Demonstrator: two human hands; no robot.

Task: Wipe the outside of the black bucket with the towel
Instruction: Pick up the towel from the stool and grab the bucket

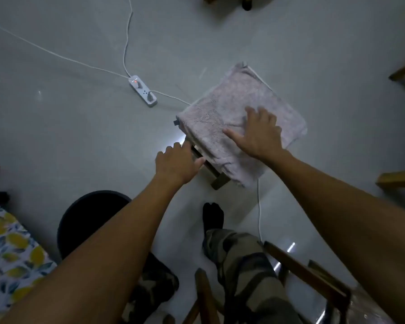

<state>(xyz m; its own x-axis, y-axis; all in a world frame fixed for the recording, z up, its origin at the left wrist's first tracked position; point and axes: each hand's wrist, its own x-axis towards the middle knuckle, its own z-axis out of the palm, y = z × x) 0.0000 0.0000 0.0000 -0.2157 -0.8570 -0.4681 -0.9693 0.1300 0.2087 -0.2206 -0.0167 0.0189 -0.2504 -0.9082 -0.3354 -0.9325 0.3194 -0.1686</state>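
Note:
A folded pale pink towel (234,118) lies on top of a small wooden stool (216,177) on the floor ahead of me. My right hand (258,134) rests flat on the towel with its fingers spread. My left hand (177,163) is at the stool's near-left edge, its thumb and bent fingers against the wooden rail just below the towel's fold; I cannot tell whether it grips the rail. The black bucket (84,220) stands on the floor at the lower left, partly hidden by my left forearm. Neither hand touches it.
A white power strip (143,91) with white cables lies on the grey floor, left of the stool. My camouflage-trousered leg and black sock (212,217) point toward the stool. A lemon-print cloth (7,251) is at the left edge, and wooden furniture (309,274) is at the lower right.

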